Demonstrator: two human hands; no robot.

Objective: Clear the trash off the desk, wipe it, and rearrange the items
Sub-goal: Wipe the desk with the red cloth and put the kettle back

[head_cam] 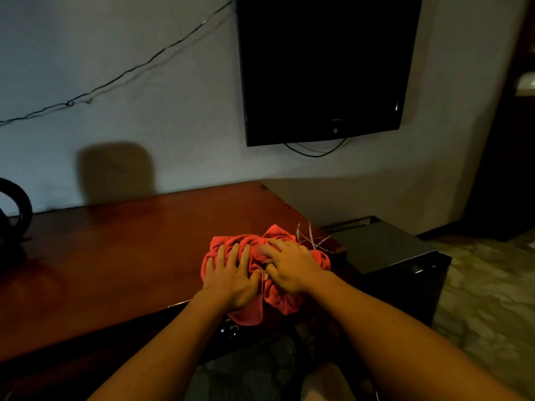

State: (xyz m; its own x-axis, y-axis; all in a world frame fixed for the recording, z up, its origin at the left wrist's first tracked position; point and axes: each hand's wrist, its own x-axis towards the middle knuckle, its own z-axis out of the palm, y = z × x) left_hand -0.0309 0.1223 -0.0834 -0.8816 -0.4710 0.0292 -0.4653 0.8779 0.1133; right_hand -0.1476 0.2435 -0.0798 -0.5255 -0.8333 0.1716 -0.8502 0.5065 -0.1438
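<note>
— Cloth (278,302): red and bunched, it lies at the desk's (115,256) near right corner, one fold hanging over the near edge.
— And the hands?
— Left hand (231,273) lies flat on the cloth's left part, fingers straight and slightly spread. Right hand (292,267) presses the right part, fingers bent into the folds; whether they pinch it cannot be told.
— Farther back?
— Thin pale strands (311,237) lie at the right edge just behind the cloth. A dark ring-shaped object (20,209) stands at the far left. A black screen (324,68) hangs on the wall.
</note>
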